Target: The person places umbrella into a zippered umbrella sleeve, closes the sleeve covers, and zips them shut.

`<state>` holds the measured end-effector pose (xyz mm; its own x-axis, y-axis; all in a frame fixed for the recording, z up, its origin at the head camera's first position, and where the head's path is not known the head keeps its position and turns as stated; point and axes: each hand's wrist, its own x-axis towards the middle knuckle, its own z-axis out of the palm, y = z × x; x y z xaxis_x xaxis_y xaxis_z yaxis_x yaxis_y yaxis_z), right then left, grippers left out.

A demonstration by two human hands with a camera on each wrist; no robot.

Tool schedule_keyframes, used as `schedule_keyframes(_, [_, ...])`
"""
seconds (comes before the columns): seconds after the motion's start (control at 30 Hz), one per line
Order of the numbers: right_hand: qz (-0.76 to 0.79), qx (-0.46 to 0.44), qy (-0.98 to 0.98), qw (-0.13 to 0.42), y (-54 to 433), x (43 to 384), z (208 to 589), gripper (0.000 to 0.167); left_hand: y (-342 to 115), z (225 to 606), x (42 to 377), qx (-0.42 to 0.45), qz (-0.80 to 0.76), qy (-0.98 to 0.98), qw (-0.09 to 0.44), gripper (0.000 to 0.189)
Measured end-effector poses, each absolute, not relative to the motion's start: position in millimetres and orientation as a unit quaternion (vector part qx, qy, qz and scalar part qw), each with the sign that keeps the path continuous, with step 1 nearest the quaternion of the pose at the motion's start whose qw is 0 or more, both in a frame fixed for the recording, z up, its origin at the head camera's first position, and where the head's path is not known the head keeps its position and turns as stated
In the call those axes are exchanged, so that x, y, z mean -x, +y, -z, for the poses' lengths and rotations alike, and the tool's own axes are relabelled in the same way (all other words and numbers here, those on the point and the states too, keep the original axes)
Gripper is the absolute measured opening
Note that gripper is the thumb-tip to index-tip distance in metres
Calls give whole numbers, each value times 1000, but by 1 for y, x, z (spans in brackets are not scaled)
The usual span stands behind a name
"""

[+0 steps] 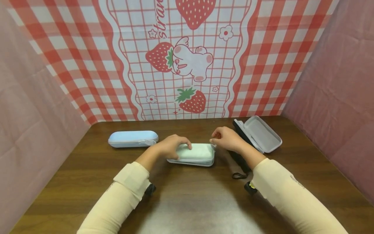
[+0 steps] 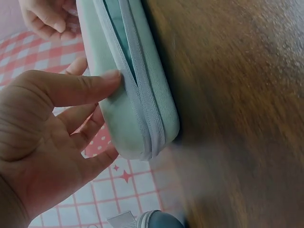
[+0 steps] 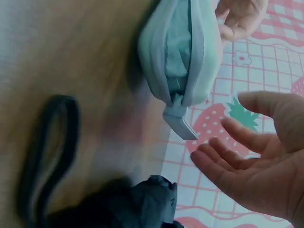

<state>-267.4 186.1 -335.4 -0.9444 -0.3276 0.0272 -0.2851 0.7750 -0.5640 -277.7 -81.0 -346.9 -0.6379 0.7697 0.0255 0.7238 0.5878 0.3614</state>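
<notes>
Case (image 1: 198,153) on table (image 1: 175,208); strap (image 3: 72,128) (right)

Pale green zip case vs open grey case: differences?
The pale green zip case has its lid down, unzipped gap showing; the open grey case has its lid spread wide.
The left hand holds the green case; neither hand holds the grey one.
Both rest on the brown wooden table.

A blue case (image 1: 132,137) lies centre-left; an open grey case (image 1: 264,134) and black strapped item (image 1: 239,160), centre-right; strawberry-print cloth (image 1: 187,60) at top.
</notes>
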Motion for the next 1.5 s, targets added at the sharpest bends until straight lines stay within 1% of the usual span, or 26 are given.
schedule_keyframes(0.07, [275, 195, 940, 60, 184, 273, 334, 29, -82, 346, 278, -429, -175, 883, 71, 55])
schedule_keyframes(0.2, [295, 213, 918, 160, 178, 278, 339, 28, -82, 345, 279, -442, -179, 874, 96, 54])
schedule_keyframes(0.3, [324, 197, 890, 252, 173, 278, 346, 30, -81, 343, 278, -449, -176, 868, 119, 54])
schedule_keyframes(0.37, [334, 183, 873, 305, 171, 275, 349, 33, -81, 342, 277, -456, -172, 865, 124, 55])
schedule_keyframes(0.43, [350, 163, 856, 345, 169, 273, 352, 36, -80, 341, 276, -461, -168, 862, 126, 56])
schedule_keyframes(0.5, [362, 151, 844, 365, 167, 271, 355, 36, -80, 340, 275, -460, -165, 863, 125, 55])
schedule_keyframes(0.6, [383, 136, 836, 370, 166, 267, 357, 32, -80, 338, 274, -445, -166, 870, 134, 53])
schedule_keyframes(0.77, [408, 121, 836, 347, 163, 261, 357, 25, -81, 336, 273, -415, -194, 878, 142, 38])
schedule_keyframes(0.83, [404, 122, 843, 334, 162, 258, 356, 24, -83, 334, 274, -403, -209, 879, 145, 42])
schedule_keyframes(0.9, [393, 124, 854, 318, 161, 256, 353, 24, -87, 334, 275, -386, -226, 881, 154, 50])
schedule_keyframes(1.0, [369, 138, 874, 284, 160, 255, 349, 26, -93, 337, 278, -366, -242, 883, 168, 58])
schedule_keyframes(1.13, [336, 163, 897, 237, 160, 255, 344, 31, -101, 339, 280, -349, -256, 884, 178, 60])
schedule_keyframes(1.2, [330, 170, 900, 228, 162, 255, 343, 35, -104, 340, 280, -346, -261, 883, 179, 59])
schedule_keyframes(1.3, [343, 174, 892, 237, 164, 256, 344, 42, -106, 340, 280, -342, -266, 883, 181, 57])
schedule_keyframes(1.5, [430, 145, 842, 292, 166, 256, 352, 58, -107, 343, 280, -336, -276, 883, 178, 56])
